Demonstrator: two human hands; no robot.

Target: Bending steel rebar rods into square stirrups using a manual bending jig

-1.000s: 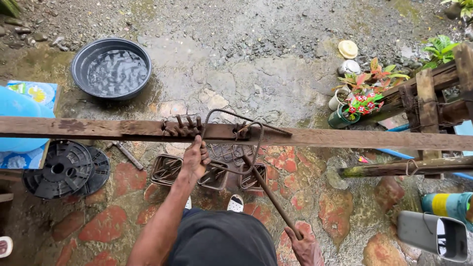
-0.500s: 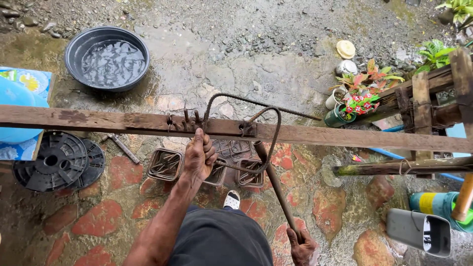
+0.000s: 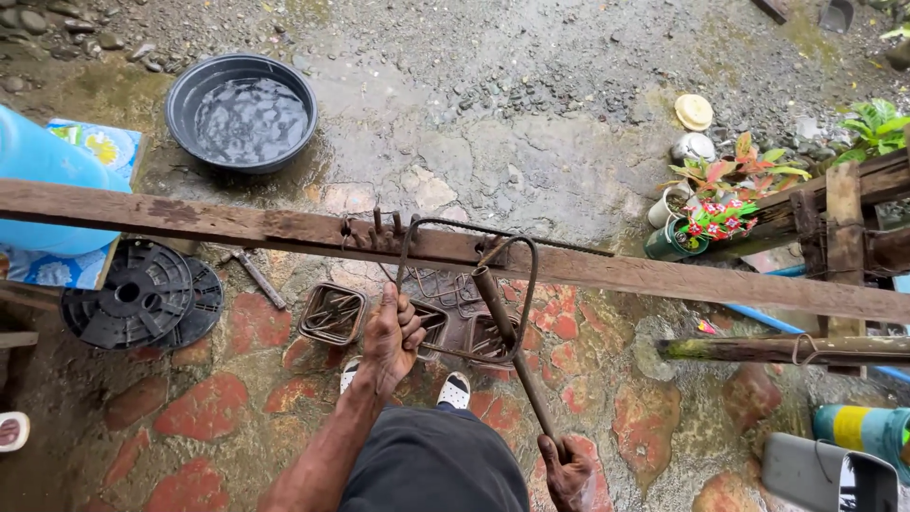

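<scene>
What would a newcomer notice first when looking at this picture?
First, the long rusty beam that crosses the whole picture, with a steel rod bent into a loop at its middle. The left hand holds the rod below the beam, and the right hand has its grip on a long lever. A black basin of water stands at the upper left.

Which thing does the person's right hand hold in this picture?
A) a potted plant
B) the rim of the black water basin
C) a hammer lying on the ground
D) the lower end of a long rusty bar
D: the right hand grips the lower end of the long rusty bar, which slopes up to the wooden beam.
</scene>
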